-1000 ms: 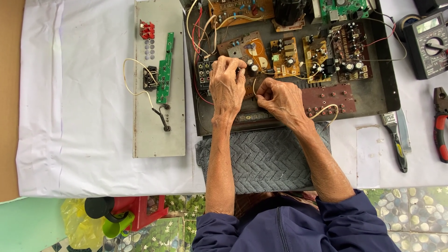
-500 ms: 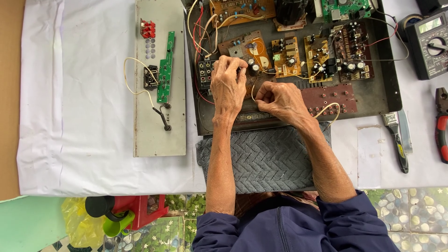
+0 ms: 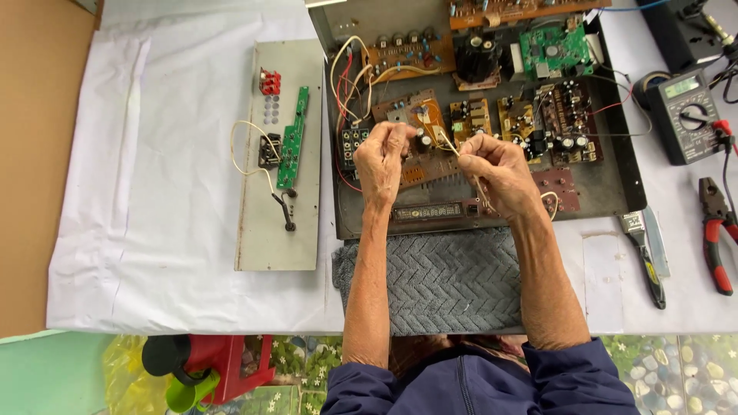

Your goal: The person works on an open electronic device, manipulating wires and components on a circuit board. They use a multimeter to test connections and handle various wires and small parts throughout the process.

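Fingertips of both hands hiding the wire ends [image 3: 450, 146]; pliers [image 3: 716, 230] and chassis [image 3: 615, 200] cut off by edges

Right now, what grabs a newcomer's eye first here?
The two hands, left hand and right hand, pinching a thin pale wire above the open chassis packed with circuit boards, at top centre. Next, the grey panel on the white sheet to the left, and the multimeter at far right.

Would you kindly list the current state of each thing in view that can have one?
Left hand: raised, pinching a pale wire.
Right hand: raised, pinching the same wire.
Chassis: cover off, circuit boards exposed.
Grey panel: detached, lying flat.
Multimeter: display lit.
Pliers: lying unused.
Towel: spread flat.
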